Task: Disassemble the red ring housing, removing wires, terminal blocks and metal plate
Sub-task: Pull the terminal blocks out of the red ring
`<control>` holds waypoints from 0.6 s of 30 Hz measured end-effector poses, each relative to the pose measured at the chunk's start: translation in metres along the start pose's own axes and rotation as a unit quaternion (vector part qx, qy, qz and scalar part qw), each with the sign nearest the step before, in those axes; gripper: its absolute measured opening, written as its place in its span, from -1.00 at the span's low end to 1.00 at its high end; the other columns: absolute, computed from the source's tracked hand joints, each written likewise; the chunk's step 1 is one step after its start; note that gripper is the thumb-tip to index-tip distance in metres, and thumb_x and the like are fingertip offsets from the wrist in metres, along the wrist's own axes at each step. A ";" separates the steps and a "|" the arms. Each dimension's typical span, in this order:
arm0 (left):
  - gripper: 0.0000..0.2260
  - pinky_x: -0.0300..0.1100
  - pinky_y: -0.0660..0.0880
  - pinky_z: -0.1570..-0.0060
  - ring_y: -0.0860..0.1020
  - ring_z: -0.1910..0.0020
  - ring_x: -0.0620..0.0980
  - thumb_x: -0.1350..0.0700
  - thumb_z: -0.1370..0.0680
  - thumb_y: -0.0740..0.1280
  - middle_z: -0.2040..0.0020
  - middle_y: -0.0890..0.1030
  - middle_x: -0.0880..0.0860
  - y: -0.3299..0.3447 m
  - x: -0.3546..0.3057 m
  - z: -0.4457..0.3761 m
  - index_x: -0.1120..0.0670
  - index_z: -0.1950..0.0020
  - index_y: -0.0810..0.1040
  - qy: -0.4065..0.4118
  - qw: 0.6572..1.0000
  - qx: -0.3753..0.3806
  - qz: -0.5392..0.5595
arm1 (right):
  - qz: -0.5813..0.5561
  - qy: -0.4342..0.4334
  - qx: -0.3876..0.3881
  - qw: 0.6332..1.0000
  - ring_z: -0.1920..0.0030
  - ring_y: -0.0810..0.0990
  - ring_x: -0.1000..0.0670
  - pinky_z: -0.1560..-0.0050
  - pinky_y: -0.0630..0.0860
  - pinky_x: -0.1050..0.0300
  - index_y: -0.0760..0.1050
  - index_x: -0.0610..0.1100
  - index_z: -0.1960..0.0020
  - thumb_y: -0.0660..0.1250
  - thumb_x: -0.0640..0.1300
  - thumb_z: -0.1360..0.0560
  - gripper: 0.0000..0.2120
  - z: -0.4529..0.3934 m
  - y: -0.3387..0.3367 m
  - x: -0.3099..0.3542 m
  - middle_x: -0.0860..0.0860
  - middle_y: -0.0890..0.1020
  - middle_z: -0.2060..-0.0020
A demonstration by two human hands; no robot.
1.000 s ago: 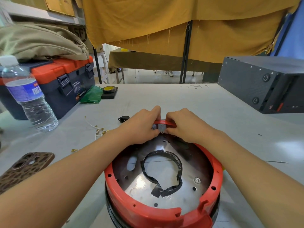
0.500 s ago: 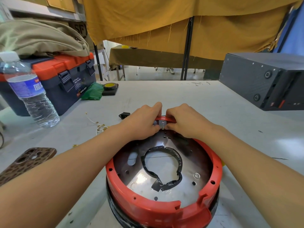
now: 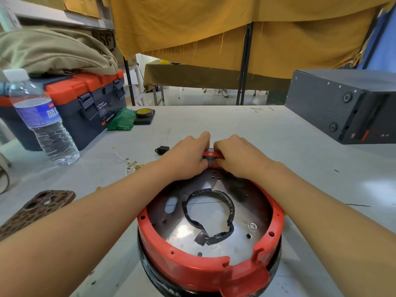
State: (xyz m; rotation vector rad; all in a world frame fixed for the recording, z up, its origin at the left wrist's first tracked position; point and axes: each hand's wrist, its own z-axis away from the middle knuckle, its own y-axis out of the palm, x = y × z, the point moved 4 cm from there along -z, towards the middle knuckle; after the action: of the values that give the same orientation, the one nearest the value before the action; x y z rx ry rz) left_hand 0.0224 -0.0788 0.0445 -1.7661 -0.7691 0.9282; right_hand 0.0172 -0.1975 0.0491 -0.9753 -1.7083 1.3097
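The red ring housing [image 3: 192, 266] stands on the table in front of me. Inside it lies a shiny metal plate [image 3: 184, 232] with holes and a loop of black tape [image 3: 216, 236] round its central opening. My left hand [image 3: 188, 157] and my right hand [image 3: 237, 157] meet at the ring's far rim. Fingers of both curl over the red edge and pinch a small grey part [image 3: 210, 162] fixed there. Most of that part is hidden by my fingers. Loose wires with brass terminals [image 3: 128, 163] and a small black socket [image 3: 161, 150] lie on the table to the left.
A water bottle [image 3: 42, 123] and a blue and orange toolbox [image 3: 85, 99] stand at the left, with a tape roll [image 3: 144, 112] and green bag [image 3: 122, 120] behind. A phone [image 3: 36, 209] lies near left. A dark box [image 3: 342, 103] sits at the right.
Both hands stay at the far rim on the grey part. Only the view has shifted slightly.
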 end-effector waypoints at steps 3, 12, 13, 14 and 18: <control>-0.80 -0.11 0.37 0.27 0.49 0.18 0.11 0.13 -0.48 0.31 0.24 0.48 0.04 0.000 0.003 0.001 0.04 0.05 0.27 -0.001 1.000 0.004 0.022 | -0.019 -0.002 -0.010 1.000 0.20 0.49 -0.15 0.28 0.34 0.08 0.48 -0.17 0.09 0.30 -0.04 -0.52 -0.83 0.001 -0.001 -0.001 -0.08 0.45 0.24; -0.73 -0.32 0.43 0.26 0.55 0.20 -0.17 0.04 -0.41 0.44 0.11 0.60 -0.05 -0.007 0.015 0.002 -0.02 -0.02 0.41 -0.050 0.986 0.006 0.159 | -0.036 -0.007 -0.022 0.999 0.17 0.52 -0.14 0.24 0.40 0.07 0.46 -0.08 0.10 0.33 0.01 -0.47 -0.84 0.005 -0.002 -0.004 -0.08 0.54 0.19; -0.72 -0.30 0.47 0.24 0.57 0.18 -0.15 0.05 -0.43 0.42 0.10 0.60 -0.06 -0.007 0.015 0.002 -0.03 -0.05 0.41 -0.062 0.982 0.007 0.179 | -0.035 -0.008 -0.022 0.999 0.16 0.53 -0.14 0.24 0.40 0.07 0.48 -0.09 0.07 0.32 0.01 -0.48 -0.82 0.005 -0.002 -0.004 -0.09 0.55 0.17; -0.72 -0.30 0.49 0.22 0.58 0.17 -0.14 0.06 -0.45 0.40 0.10 0.59 -0.07 -0.007 0.016 0.001 -0.04 -0.10 0.43 -0.070 0.979 0.008 0.192 | -0.034 -0.009 -0.022 0.999 0.15 0.53 -0.14 0.24 0.40 0.08 0.49 -0.10 0.05 0.32 0.02 -0.48 -0.81 0.005 -0.001 -0.004 -0.09 0.56 0.16; -0.76 -0.38 0.46 0.17 0.56 0.13 -0.13 0.05 -0.53 0.30 0.10 0.58 -0.13 -0.008 0.019 -0.001 -0.01 -0.20 0.54 -0.088 0.979 -0.001 0.183 | -0.034 -0.013 -0.022 0.999 0.16 0.53 -0.11 0.24 0.40 0.09 0.49 -0.11 0.04 0.32 0.02 -0.49 -0.80 0.005 -0.001 -0.004 -0.08 0.56 0.17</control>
State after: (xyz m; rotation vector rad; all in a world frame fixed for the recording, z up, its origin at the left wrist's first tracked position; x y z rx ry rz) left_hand 0.0327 -0.0609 0.0480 -1.8799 -0.5601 1.3422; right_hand 0.0146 -0.2029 0.0485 -0.9197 -1.7830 1.2500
